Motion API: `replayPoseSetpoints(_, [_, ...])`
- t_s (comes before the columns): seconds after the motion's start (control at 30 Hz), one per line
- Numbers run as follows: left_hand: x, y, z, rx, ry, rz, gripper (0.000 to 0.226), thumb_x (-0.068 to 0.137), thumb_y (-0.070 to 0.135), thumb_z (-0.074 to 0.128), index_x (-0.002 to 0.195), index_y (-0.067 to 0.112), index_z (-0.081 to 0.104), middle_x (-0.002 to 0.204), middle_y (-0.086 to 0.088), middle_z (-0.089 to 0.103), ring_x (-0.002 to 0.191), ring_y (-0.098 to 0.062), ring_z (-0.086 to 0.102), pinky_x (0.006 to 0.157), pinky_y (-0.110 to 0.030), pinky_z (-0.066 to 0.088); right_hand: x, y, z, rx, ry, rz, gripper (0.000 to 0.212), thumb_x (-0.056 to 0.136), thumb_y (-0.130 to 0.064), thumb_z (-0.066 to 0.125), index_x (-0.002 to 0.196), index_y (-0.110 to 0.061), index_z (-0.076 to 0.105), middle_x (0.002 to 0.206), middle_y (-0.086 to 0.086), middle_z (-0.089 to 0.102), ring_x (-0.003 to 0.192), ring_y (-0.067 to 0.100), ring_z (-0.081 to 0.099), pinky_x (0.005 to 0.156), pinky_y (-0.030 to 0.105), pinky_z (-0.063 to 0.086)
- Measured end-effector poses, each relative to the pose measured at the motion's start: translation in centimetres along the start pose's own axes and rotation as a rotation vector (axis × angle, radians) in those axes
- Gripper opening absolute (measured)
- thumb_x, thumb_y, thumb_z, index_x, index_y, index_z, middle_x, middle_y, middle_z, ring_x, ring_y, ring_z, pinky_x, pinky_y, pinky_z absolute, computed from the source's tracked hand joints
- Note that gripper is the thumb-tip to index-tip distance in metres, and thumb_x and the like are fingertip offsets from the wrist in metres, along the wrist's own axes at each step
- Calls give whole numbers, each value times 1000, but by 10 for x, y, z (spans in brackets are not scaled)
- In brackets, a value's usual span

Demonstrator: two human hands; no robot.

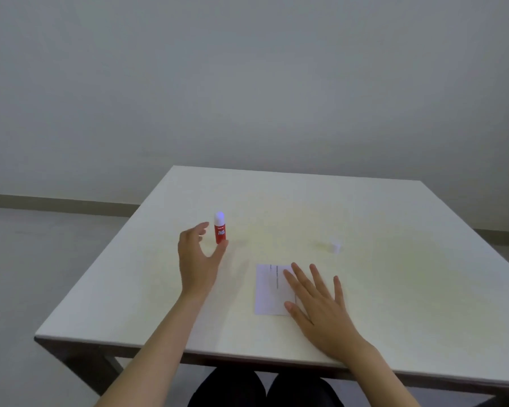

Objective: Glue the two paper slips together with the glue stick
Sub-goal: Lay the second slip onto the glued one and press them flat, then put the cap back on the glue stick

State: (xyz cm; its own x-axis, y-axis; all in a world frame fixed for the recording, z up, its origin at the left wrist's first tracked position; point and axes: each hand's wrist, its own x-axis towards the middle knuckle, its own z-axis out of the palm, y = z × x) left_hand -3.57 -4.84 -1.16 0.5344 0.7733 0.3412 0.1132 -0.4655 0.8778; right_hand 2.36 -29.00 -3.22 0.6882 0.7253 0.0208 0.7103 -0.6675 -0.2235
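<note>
Left hand (199, 257) cupped, fingers apart; right hand (318, 306) flat, splayed

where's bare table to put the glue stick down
Bare: the far strip behind the red glue stick and small white cap, and the right side beyond the right hand. Crowded: the white paper slip.

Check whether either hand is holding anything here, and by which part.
Nothing is held. The left hand is open around the upright glue stick, thumb by its base, not gripping. The right hand lies flat on the paper slip.
</note>
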Motion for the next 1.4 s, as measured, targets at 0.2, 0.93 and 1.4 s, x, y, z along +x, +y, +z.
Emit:
replayPoseSetpoints(0.2, [34,-2,19,-10,-45,-222,70,77,22,75,138,5,44,139,-11,52,127,-28,48,104,-44,40,3,-5,-4,46,38,23,59,96,-53,15,141,-44,-22,154,-23,-25,141,7,-29,115,41,-17])
replayPoseSetpoints(0.93, [23,78,-11,-438,-697,-218,13,79,21,72,90,17,76,102,10,75,89,1,67,78,-14,43,64,-47,-61,1645,-306,-28,35,88,-32,53,111,-7,63,91,7,71,74,19,65,68,25,51])
replayPoseSetpoints(1.4, [4,87,-5,-459,-562,-189,15,69,18,81,83,19,77,86,5,78,82,-5,72,70,-11,48,54,-64,-51,1188,155,48,30,84,-25,69,107,-20,50,99,3,63,68,11,65,58,16,47])
